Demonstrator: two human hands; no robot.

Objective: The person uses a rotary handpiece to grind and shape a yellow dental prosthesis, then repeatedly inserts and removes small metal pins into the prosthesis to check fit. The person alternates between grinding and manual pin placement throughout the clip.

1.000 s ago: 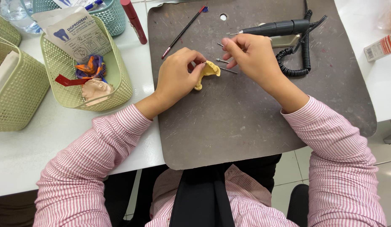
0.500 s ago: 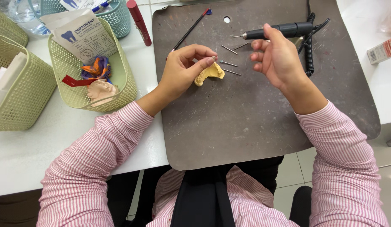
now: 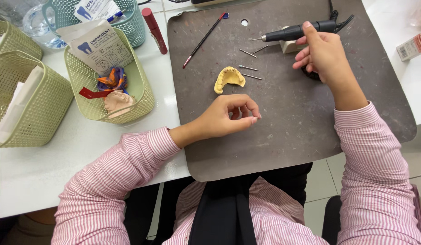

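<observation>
Head view shows a white printed packet [image 3: 98,45] standing in the green basket [image 3: 142,97] left of the dark mat [image 3: 310,131], where the right hand [image 3: 324,56] wraps its grip around the black handpiece [image 3: 294,32] and the left hand [image 3: 226,118], fingers curled narrow and empty, rests just below the yellow dental cast [image 3: 229,78].

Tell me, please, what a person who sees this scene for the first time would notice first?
Probably the yellow dental cast, which lies alone in the middle of the dark grey mat. Next, the right hand touches the black rotary handpiece at the mat's far edge, while the left hand rests curled just below the cast. The green basket on the left holds a pink cast and colourful pieces.
</observation>
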